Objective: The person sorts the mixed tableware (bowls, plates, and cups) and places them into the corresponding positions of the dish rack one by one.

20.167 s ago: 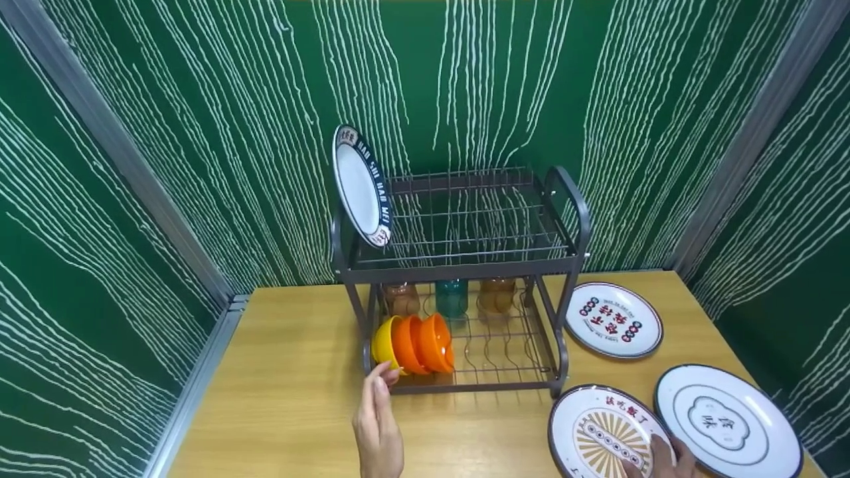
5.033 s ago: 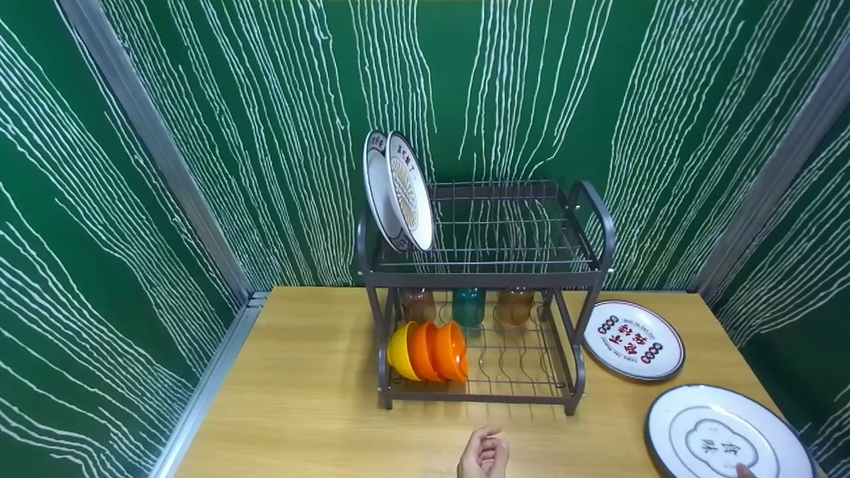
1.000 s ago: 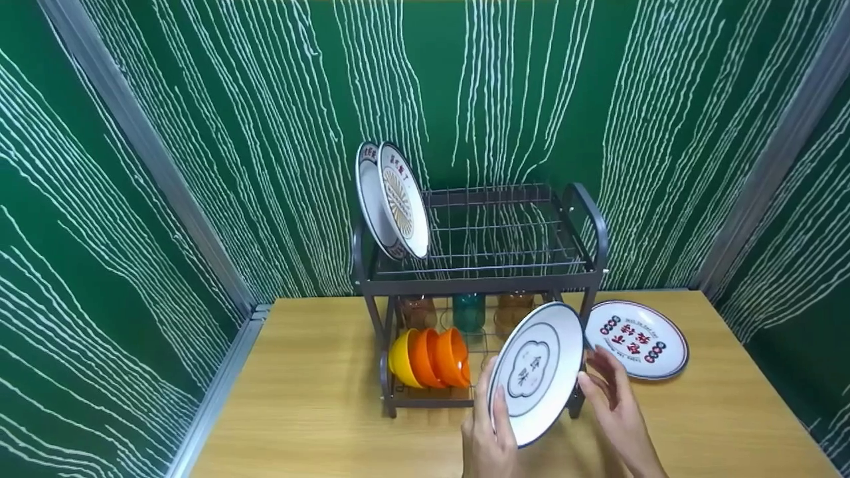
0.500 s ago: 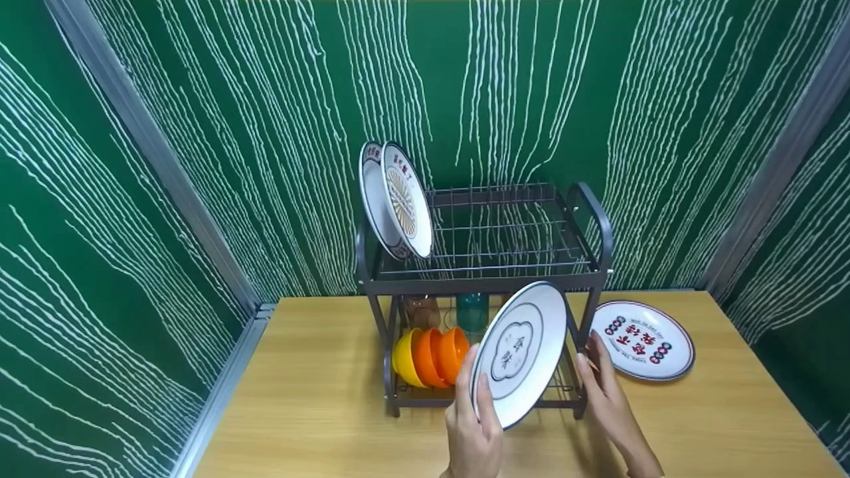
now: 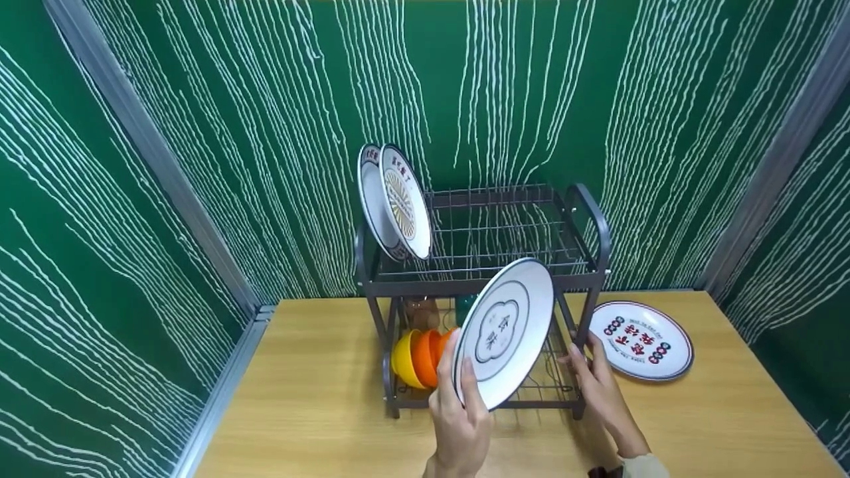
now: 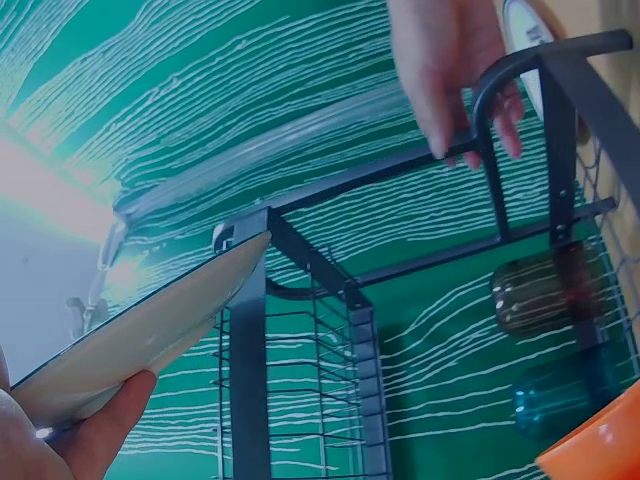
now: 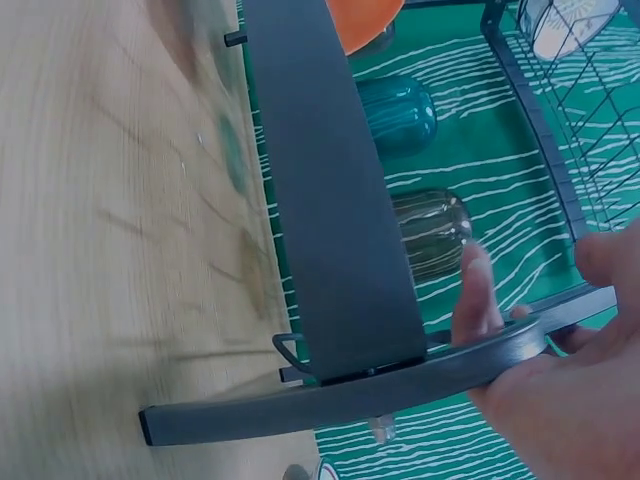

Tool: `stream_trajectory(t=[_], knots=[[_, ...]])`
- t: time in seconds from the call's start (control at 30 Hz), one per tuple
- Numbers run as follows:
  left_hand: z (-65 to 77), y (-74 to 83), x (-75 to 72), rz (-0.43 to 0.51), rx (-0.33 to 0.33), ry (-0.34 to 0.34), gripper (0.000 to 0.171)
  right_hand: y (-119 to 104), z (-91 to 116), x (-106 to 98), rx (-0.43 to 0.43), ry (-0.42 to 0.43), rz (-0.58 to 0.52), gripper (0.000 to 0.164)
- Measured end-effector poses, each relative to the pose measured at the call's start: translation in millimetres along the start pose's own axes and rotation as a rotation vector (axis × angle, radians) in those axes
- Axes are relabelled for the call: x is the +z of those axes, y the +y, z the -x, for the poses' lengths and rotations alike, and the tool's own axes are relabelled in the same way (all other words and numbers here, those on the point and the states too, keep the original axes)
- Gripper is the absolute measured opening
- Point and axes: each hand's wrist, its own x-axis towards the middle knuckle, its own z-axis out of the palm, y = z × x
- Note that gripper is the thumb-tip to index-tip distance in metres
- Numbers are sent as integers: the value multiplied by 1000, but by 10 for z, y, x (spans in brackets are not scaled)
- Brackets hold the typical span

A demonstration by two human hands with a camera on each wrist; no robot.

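Note:
In the head view my left hand (image 5: 458, 418) grips the lower left edge of a white plate (image 5: 508, 332) with a dark rim and a flower-shaped outline. The plate is tilted and raised in front of a two-tier dark dish rack (image 5: 481, 287), overlapping its upper front bar. In the left wrist view the plate (image 6: 150, 330) appears nearly edge-on, with fingers beneath it. My right hand (image 5: 601, 382) holds the rack's right front post, its fingers curled around it in the right wrist view. Two plates (image 5: 408, 199) stand on edge at the left of the top tier.
A yellow bowl (image 5: 405, 358) and orange bowls (image 5: 425, 358) sit on the lower tier, partly behind the held plate. Cups stand behind them, including a teal one (image 7: 400, 115). Another plate (image 5: 644, 338) lies flat on the wooden table (image 5: 299, 398), right of the rack.
Over the last second, the held plate has moved left and upward with my left hand. My right hand has left the plate's side and come onto the rack post. Earlier, this plate lay on the table.

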Motion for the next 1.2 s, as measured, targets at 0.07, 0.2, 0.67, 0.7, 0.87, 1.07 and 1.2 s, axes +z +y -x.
stream_trajectory(t=[0.07,0.2,0.67,0.7,0.87,1.07,1.2], knots=[[-32,16,-1,2,1,-1,52,17,-45,2,-2,4,-32,51],[-111,23,-7,19,38,-3,53,44,-105,12,-47,16,-92,41],[-610,46,-16,33,129,69,48,-174,-65,61,-199,133,-45,24],[-643,45,-15,28,128,75,48,-184,-60,68,-207,138,-42,23],[-798,39,-2,17,157,103,46,-185,-39,97,-214,141,-42,22],[-955,36,10,-3,167,135,45,-187,-48,109,-197,139,-55,22],[-1059,6,22,-25,186,145,49,-193,-52,97,-154,126,-51,23]])
